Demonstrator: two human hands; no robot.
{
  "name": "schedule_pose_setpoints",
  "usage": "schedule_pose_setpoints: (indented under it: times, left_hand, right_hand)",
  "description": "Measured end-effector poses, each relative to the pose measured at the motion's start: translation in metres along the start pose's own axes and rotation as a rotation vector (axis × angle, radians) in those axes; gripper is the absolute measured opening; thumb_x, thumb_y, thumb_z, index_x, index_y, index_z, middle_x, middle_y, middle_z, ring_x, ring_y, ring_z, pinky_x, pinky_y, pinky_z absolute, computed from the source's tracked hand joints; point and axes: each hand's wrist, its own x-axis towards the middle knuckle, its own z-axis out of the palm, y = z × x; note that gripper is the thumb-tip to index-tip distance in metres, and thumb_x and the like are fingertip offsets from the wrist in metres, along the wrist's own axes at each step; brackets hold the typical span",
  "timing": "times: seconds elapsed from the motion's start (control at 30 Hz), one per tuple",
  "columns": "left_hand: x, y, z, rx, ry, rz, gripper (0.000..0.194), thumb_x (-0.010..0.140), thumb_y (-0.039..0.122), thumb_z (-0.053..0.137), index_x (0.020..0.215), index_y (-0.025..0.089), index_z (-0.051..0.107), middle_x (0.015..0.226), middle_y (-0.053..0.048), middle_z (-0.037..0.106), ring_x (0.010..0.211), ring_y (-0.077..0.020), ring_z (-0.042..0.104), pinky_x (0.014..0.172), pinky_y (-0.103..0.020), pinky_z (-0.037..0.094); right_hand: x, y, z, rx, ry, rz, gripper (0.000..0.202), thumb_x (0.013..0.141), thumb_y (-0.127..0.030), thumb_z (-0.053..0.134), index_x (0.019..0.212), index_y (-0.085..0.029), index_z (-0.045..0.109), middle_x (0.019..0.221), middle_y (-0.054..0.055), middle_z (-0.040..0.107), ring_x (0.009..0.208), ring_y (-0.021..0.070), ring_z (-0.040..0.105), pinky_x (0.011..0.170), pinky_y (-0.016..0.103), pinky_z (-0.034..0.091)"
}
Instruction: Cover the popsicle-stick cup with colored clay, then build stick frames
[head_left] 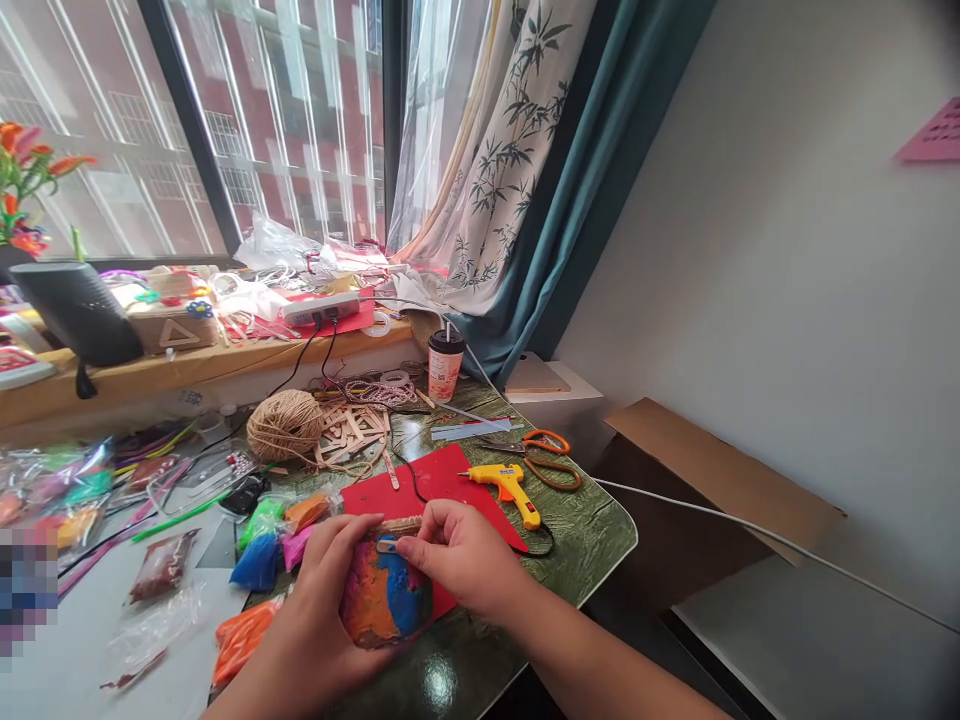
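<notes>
My left hand (319,595) is wrapped round the side of a round container (373,605) coated in orange, blue and purple clay, with a twine-like band at its rim. Between the thumb and fingers of my right hand (469,560) is a small wooden craft stick (386,547), its end against the blue clay (403,595). Under and behind the container lies a red sheet (442,465). A yellow glue gun (506,485) rests on that sheet, just beyond my right hand. Bags of blue clay (257,563) and orange clay (244,640) lie to the left.
A ball of twine (285,425) sits beside a heap of craft sticks (356,430). Orange-handled scissors (547,442) lie right of the sheet. At the back stands a lidded paper cup (445,368). A white cable (750,535) runs past the table's right edge.
</notes>
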Motion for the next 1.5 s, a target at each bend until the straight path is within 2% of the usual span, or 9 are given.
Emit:
schedule_pose_setpoints:
  times: [0.2, 0.37, 0.53, 0.73, 0.97, 1.07, 1.3, 1.37, 1.5]
  left_hand:
    - [0.001, 0.0, -0.004, 0.035, -0.027, 0.02, 0.094, 0.075, 0.033, 0.09, 0.155, 0.035, 0.04, 0.144, -0.012, 0.056, 0.137, -0.0358, 0.061, 0.108, -0.049, 0.061]
    - [0.001, 0.004, -0.001, 0.017, -0.002, -0.003, 0.094, 0.071, 0.029, 0.09, 0.153, 0.034, 0.042, 0.145, -0.012, 0.055, 0.136, -0.0377, 0.06, 0.108, -0.052, 0.061]
    - [0.001, 0.005, -0.005, 0.036, -0.071, 0.031, 0.097, 0.073, 0.025, 0.088, 0.155, 0.035, 0.039, 0.145, -0.011, 0.056, 0.137, -0.0362, 0.061, 0.109, -0.049, 0.061]
    - [0.001, 0.006, -0.003, 0.038, -0.032, 0.01, 0.096, 0.071, 0.027, 0.09, 0.153, 0.035, 0.04, 0.144, -0.011, 0.056, 0.135, -0.0363, 0.062, 0.109, -0.049, 0.061]
    - [0.0, 0.007, 0.002, 0.012, 0.007, -0.036, 0.092, 0.074, 0.033, 0.089, 0.153, 0.034, 0.041, 0.145, -0.012, 0.055, 0.136, -0.0375, 0.059, 0.109, -0.052, 0.059]
    - [0.0, 0.003, 0.0, 0.046, -0.021, -0.019, 0.093, 0.075, 0.036, 0.09, 0.153, 0.034, 0.041, 0.145, -0.011, 0.057, 0.136, -0.0365, 0.061, 0.11, -0.051, 0.059]
    - [0.0, -0.007, -0.002, 0.089, -0.016, 0.036, 0.095, 0.074, 0.041, 0.091, 0.155, 0.032, 0.043, 0.146, -0.013, 0.061, 0.137, -0.0368, 0.063, 0.108, -0.049, 0.061]
    - [0.0, -0.006, 0.0, 0.055, -0.002, 0.002, 0.096, 0.072, 0.039, 0.092, 0.155, 0.033, 0.044, 0.148, -0.011, 0.061, 0.138, -0.0361, 0.063, 0.109, -0.049, 0.061]
    - [0.0, -0.006, 0.009, -0.019, 0.074, -0.095, 0.091, 0.07, 0.035, 0.089, 0.152, 0.032, 0.048, 0.15, -0.011, 0.059, 0.142, -0.038, 0.057, 0.117, -0.055, 0.053]
  right_hand:
    - [0.0, 0.003, -0.002, -0.023, 0.012, -0.019, 0.062, 0.07, -0.071, 0.089, 0.074, -0.025, 0.049, 0.062, -0.003, 0.065, 0.059, 0.0175, 0.065, 0.059, 0.027, 0.047]
    - [-0.009, -0.011, -0.006, -0.237, 0.034, -0.145, 0.042, 0.087, -0.048, 0.082, 0.075, -0.025, 0.05, 0.062, -0.004, 0.064, 0.059, 0.018, 0.067, 0.057, 0.027, 0.045]
    - [-0.003, -0.025, -0.015, -0.349, -0.018, -0.145, 0.036, 0.084, -0.035, 0.084, 0.073, -0.024, 0.052, 0.066, -0.004, 0.063, 0.062, 0.0168, 0.063, 0.056, 0.026, 0.043]
    - [0.011, -0.017, -0.016, -0.199, -0.062, -0.011, 0.043, 0.078, -0.041, 0.089, 0.074, -0.023, 0.051, 0.065, -0.005, 0.059, 0.061, 0.0152, 0.06, 0.058, 0.026, 0.044]
    - [0.017, -0.01, -0.017, -0.158, -0.086, 0.001, 0.049, 0.073, -0.05, 0.093, 0.072, -0.022, 0.054, 0.067, -0.004, 0.061, 0.064, 0.014, 0.057, 0.06, 0.025, 0.042]
    - [0.02, -0.011, -0.018, -0.155, -0.089, 0.003, 0.053, 0.071, -0.055, 0.094, 0.072, -0.022, 0.053, 0.066, -0.005, 0.059, 0.063, 0.0136, 0.056, 0.059, 0.025, 0.04]
    - [0.016, -0.027, -0.016, -0.396, -0.038, 0.015, 0.04, 0.083, -0.037, 0.09, 0.074, -0.021, 0.055, 0.067, -0.006, 0.058, 0.063, 0.0127, 0.055, 0.057, 0.023, 0.038]
    - [0.002, -0.037, -0.008, -0.584, -0.003, -0.079, 0.031, 0.093, -0.035, 0.081, 0.08, -0.021, 0.056, 0.07, -0.004, 0.063, 0.065, 0.0149, 0.06, 0.057, 0.024, 0.037]
    - [-0.035, -0.066, 0.01, -1.155, 0.067, -0.607, 0.017, 0.102, -0.024, 0.065, 0.086, -0.019, 0.063, 0.079, 0.005, 0.07, 0.07, 0.0196, 0.061, 0.059, 0.032, 0.029]
